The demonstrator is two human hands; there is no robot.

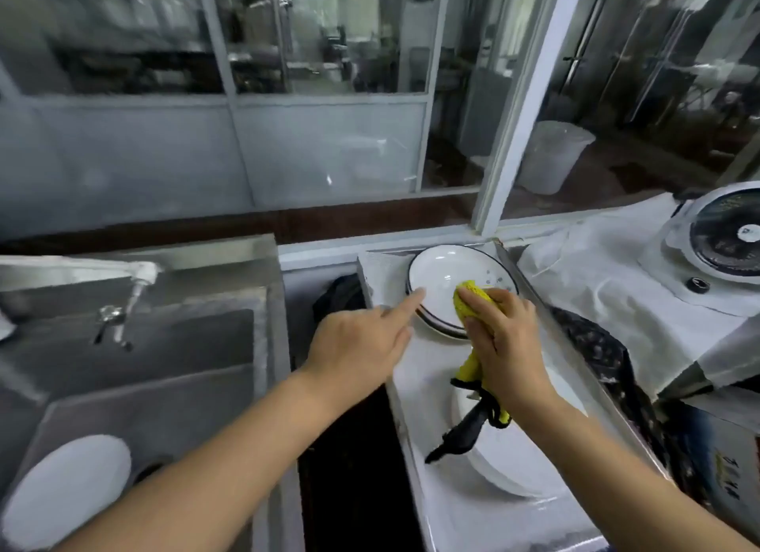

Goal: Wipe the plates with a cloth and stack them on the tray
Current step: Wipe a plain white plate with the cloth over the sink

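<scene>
The top plate (442,282), white with a dark rim line and a few dark specks, sits on a short stack of like plates at the far end of the long white tray (415,370). I press the yellow cloth (473,300) into the plate's right half with my right hand (503,346), fingers curled over the bunched cloth so it stays under my palm; its yellow-and-black tail hangs back toward me from under that hand. My left hand (362,344) is mostly relaxed, forefinger stretched out with its tip on the plate's left rim, holding nothing.

To wipe well, I judge I should keep that fingertip firm on the rim so the plate does not turn or slide on the stack, and sweep the cloth in arcs from the middle out to the rim, covering the speckled side too. The loose tail could drag over the second stack of plain white plates (506,465) nearer me than the top plate, so I would gather it up.

Left of the tray lies a steel sink (164,346) with a tap (135,288) and a white plate (66,490) in it; right of the tray stands a white rice cooker (715,255) on a white cover.
</scene>
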